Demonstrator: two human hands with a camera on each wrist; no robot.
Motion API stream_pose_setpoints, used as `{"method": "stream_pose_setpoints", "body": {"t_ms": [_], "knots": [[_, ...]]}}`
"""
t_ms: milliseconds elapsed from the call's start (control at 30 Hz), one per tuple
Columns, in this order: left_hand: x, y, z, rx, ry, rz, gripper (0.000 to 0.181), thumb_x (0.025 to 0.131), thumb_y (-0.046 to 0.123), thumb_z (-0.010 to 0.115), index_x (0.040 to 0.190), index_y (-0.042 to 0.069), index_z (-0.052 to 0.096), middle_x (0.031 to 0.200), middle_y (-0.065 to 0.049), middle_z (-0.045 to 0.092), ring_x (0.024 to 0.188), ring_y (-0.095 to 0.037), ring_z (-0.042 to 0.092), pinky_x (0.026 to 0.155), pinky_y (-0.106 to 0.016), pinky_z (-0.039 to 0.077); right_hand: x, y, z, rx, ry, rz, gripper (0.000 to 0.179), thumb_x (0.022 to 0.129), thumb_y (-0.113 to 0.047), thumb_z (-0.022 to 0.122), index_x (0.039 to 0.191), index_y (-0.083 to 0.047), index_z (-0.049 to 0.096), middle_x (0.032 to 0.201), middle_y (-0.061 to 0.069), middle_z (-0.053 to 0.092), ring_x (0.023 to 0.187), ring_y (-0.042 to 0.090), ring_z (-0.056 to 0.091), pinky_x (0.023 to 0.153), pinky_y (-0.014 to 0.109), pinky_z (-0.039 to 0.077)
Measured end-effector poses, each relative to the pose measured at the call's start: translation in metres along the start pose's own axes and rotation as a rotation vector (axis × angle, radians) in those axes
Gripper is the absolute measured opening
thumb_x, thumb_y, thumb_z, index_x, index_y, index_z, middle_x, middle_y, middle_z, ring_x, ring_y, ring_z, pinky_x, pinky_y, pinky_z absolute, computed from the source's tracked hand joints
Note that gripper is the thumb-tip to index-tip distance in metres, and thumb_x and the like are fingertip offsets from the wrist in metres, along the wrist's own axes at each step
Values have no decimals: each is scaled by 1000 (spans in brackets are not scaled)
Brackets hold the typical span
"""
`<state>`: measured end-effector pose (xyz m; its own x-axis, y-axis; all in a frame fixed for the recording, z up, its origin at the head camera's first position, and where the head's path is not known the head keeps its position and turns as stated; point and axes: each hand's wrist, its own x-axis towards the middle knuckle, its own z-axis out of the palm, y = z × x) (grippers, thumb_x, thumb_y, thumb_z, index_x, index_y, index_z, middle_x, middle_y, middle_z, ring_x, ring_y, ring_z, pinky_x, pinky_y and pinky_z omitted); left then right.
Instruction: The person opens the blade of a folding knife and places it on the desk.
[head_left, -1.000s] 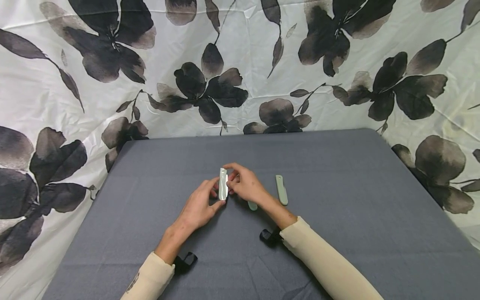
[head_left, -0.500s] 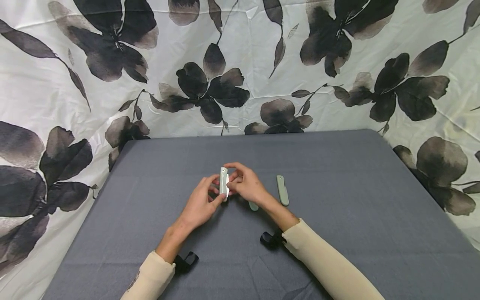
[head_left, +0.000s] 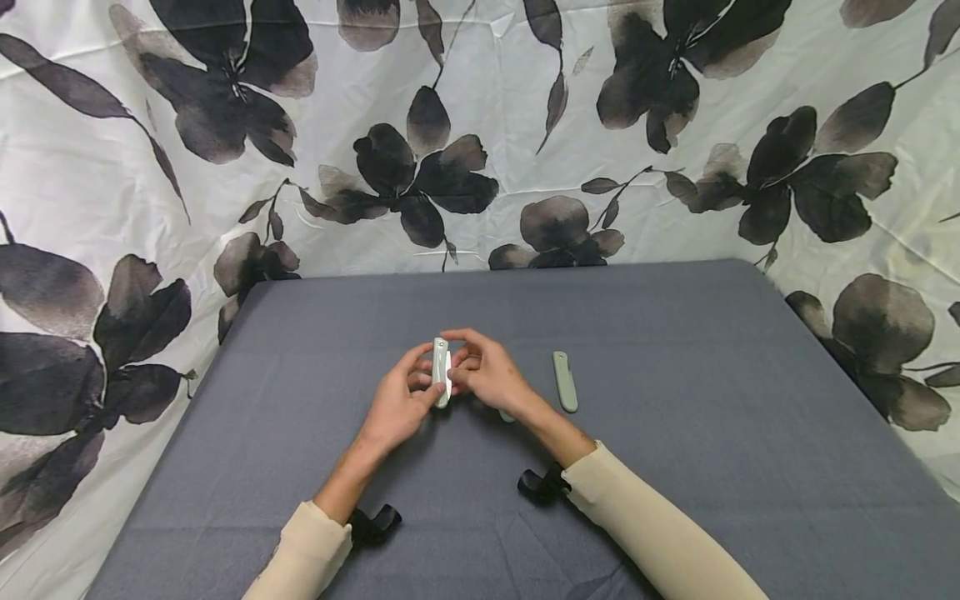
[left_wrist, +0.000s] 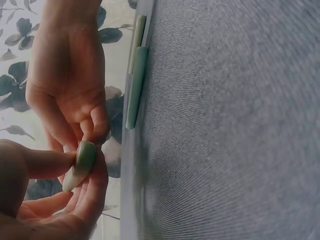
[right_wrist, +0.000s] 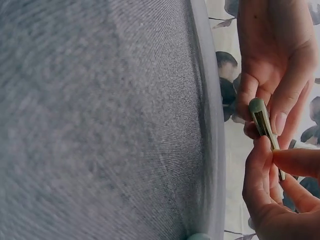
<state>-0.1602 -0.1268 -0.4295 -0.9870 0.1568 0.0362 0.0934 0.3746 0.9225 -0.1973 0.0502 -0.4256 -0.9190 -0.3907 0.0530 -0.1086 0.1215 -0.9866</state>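
Note:
A folding pocket knife with a pale green handle is held upright above the table in the head view. My left hand pinches its handle from the left, thumb near the lower end. From the right, my right hand pinches the knife's side, its index finger reaching to the top end. A bright metal strip, seemingly the blade, runs along the handle's right side. In the right wrist view the knife shows a dark slot along its edge. The left wrist view shows the rounded green end of the knife between finger and thumb.
A second green pocket knife lies folded on the grey table cloth, right of my right hand. Another green knife lies mostly hidden under my right wrist. Behind the table hangs a white floral cloth.
Both hands and the held knife have shifted slightly left. The right forearm covers more of the knife beneath it. Both hands keep their pinch.

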Motion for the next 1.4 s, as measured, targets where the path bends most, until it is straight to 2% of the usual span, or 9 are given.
{"method": "stream_pose_setpoints", "body": {"t_ms": [400,667,833,967,1133,1233,1400], "knots": [[2,1,-5,-51,-49,-25,65,96,-4,65,157,6,44,133,-24,63,103,-24,68,73,-21,53,1,1,-7,-36,-14,33,56,91,12,60,146,-1,56,96,14,63,72,12,65,70,35,62],[2,-2,-8,-34,-68,-22,61,95,-6,64,153,4,48,128,-25,64,97,-21,67,69,-20,50,1,3,-10,-66,-45,38,53,91,11,61,143,-1,59,95,15,66,69,12,65,72,44,62],[2,-2,-11,-28,-82,-20,61,95,-5,63,153,3,47,129,-26,62,95,-21,66,69,-19,49,1,3,-12,-74,-55,42,53,90,11,59,142,-3,61,95,14,66,70,13,65,71,43,61],[3,0,-11,-43,-57,-38,63,95,-5,64,155,6,47,130,-24,62,94,-18,65,70,-19,51,1,0,-12,-93,-52,47,56,91,9,58,145,-7,58,99,14,66,72,12,64,72,43,61],[5,3,-10,-83,8,-36,65,93,-7,65,154,9,48,132,-24,60,96,-18,66,72,-19,53,0,-3,-11,-102,-20,42,56,93,6,62,148,-5,54,101,15,65,73,12,65,73,41,61],[6,2,-10,-103,43,-41,67,92,-8,65,155,9,47,133,-25,59,97,-19,66,73,-17,53,0,-5,-9,-70,-16,46,52,93,6,65,143,0,54,99,15,65,72,12,66,74,43,62],[5,3,-11,-114,51,-58,67,93,-6,66,155,10,47,134,-24,59,100,-21,67,74,-17,53,-1,-6,-6,-34,-7,38,43,91,10,64,133,4,58,94,13,66,70,13,65,74,47,62]]}}
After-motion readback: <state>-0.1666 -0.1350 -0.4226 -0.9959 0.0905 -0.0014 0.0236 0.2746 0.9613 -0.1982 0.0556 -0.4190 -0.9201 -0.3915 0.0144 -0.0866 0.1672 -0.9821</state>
